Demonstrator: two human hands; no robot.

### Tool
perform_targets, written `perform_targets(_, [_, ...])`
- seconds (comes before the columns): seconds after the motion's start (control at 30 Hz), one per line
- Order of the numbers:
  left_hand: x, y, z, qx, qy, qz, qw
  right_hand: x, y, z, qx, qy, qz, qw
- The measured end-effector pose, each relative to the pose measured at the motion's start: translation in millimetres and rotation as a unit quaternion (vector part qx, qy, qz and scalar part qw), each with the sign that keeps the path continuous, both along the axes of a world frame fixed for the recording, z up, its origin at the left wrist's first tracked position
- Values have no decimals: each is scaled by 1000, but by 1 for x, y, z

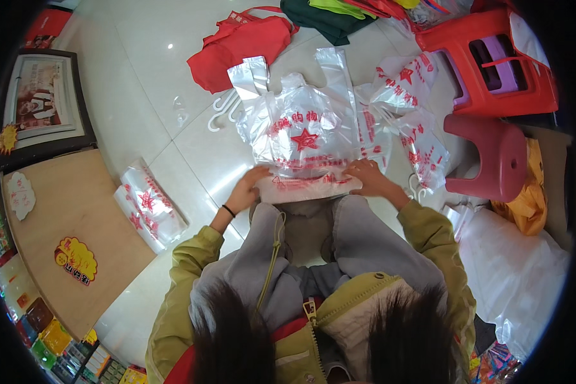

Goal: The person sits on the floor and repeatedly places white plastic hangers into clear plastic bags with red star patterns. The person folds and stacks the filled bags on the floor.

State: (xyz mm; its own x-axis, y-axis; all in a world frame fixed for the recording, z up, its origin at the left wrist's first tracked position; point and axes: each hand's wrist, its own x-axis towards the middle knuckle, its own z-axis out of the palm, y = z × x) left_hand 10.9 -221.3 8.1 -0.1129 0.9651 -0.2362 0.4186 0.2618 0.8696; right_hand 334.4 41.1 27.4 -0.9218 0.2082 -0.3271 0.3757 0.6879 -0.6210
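Note:
A flat stack of translucent white plastic T-shirt bags [312, 122] with red stars and printing lies before me on the floor, handles pointing away. My left hand [250, 188] grips the near left edge of it, fingers over the plastic. At the near right edge, my right hand [372, 180] has its fingers curled onto the same film. Between both hands, the bottom strip looks creased or folded; thumbs are partly hidden. Further bags of the same print [408, 89] lie crumpled to the right, and a folded bundle of bags [149, 204] rests on the left.
White plastic hooks [223, 109] poke out beside the stack. A red cloth bag [242, 48] and dark green fabric [329, 21] lie beyond it. At right stand a red stool [489, 91], a maroon stool [504, 158] and a large white plastic sack [509, 269]. A brown board [77, 206] borders the left.

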Motion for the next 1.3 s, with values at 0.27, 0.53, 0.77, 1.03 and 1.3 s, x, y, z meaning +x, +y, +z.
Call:
perform_targets(0.27, [-109,131,-49,76,-172,352,917,-100,115,-48,-28,219,-343,913])
perform_targets(0.53, [-124,197,-80,21,-204,371,906,-177,181,-68,33,-64,-425,902])
perform_targets(0.77, [-134,216,-69,-96,-126,274,949,-200,206,-49,-130,-122,-459,870])
perform_targets(1.03, [-84,218,-55,-92,217,294,926,-194,189,-66,-45,-64,-348,934])
perform_targets(1.3, [-95,210,-51,-101,-14,351,931,-175,192,-64,-364,129,-404,829])
